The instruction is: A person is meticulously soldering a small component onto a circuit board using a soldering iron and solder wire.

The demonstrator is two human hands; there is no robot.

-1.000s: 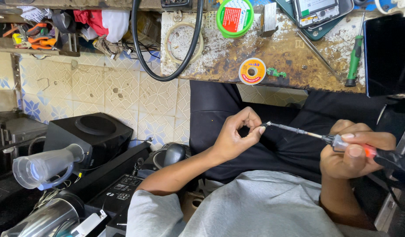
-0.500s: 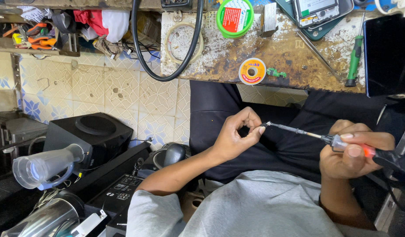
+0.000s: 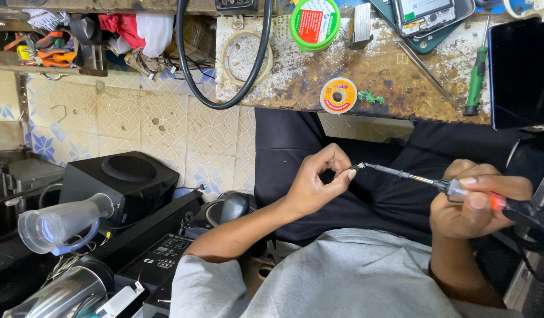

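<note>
Below tabletop (image 3: pixel 401 88) edge, over lap: right hand (image 3: pixel 478 203) grip closed around soldering iron (image 3: pixel 460 189) handle. Left hand (image 3: pixel 319 182) fingertips pinch small part at iron tip (image 3: pixel 361 167). Tip in contact; work under way, not complete. Solder spool (image 3: pixel 338 95) unused on tabletop.

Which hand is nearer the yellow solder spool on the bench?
Left. The left hand pinches the iron's tip below the yellow solder spool; the right hand holds the soldering iron handle, farther off.

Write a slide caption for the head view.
Right hand holds soldering iron; left hand pinches at its tip.
</note>
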